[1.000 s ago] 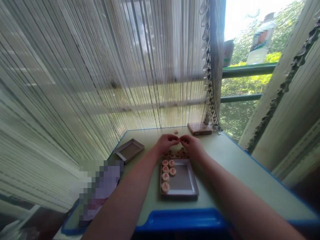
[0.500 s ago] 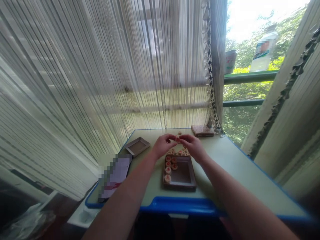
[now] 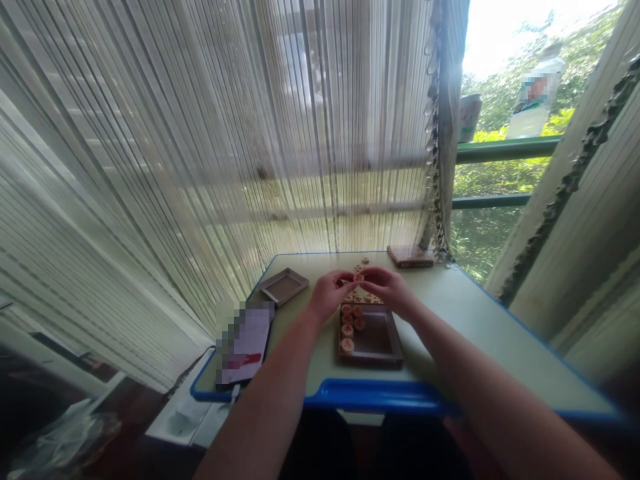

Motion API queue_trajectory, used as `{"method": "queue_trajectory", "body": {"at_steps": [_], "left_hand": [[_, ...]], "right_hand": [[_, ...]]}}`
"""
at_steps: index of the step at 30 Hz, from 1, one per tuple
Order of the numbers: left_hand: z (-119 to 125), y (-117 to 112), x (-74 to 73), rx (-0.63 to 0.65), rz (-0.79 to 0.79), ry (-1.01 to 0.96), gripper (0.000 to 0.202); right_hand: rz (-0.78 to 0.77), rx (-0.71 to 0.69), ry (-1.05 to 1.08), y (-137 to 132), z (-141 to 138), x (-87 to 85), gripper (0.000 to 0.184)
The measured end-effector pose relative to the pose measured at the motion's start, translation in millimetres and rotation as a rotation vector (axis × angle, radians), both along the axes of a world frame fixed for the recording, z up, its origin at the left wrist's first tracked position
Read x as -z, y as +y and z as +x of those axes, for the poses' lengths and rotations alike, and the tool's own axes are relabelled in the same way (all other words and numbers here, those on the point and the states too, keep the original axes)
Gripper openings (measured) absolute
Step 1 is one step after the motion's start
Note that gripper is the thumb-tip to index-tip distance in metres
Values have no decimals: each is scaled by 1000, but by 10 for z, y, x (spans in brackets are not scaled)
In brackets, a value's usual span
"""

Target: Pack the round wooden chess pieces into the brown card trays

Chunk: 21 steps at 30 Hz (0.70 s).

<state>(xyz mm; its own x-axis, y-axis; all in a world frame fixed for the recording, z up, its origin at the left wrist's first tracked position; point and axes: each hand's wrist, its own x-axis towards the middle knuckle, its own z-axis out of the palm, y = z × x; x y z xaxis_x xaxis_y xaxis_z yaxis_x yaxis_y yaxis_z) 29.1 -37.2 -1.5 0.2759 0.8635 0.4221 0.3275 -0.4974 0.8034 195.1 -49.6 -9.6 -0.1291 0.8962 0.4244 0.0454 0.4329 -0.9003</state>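
Between the fingertips of both hands is a round xiangqi piece (image 3: 359,277) with a red character, held above the table beyond the brown box. My left hand (image 3: 330,292) pinches it from the left, and my right hand (image 3: 391,288) grips it from the right. Below them, the open brown box (image 3: 396,353) has several red-marked pieces (image 3: 347,331) in two columns along its left side. More loose pieces (image 3: 369,298) lie against the box's far edge, partly covered by my hands. One lone piece (image 3: 365,261) rests farther back.
A shallow brown lid or tray (image 3: 284,287) lies at the left. In front of it is a tablet-like device (image 3: 247,347), partly pixelated. A closed flat box (image 3: 411,257) sits at the back right. String curtains (image 3: 310,133) hang behind the blue-edged table (image 3: 470,320).
The view has shifted slightly, moving the table and its things up and to the right. Both hands still hold the piece, whose red-marked face now shows more clearly.
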Motion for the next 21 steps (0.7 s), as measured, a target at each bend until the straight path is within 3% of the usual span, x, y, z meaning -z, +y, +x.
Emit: {"method": "queue_trajectory", "body": {"at_steps": [6, 10, 17, 21], "left_hand": [[-11, -54, -19, 37, 8, 9, 31], [-52, -121, 1, 65, 11, 49, 31], [-113, -327, 123, 17, 156, 164, 16], [-137, -378, 180, -65, 178, 213, 16]], "right_hand": [[22, 40, -70, -65, -3, -16, 34], [69, 111, -227, -205, 63, -35, 32], [287, 329, -604, -515, 99, 100, 21], [310, 333, -715, -497, 81, 185, 18]]}}
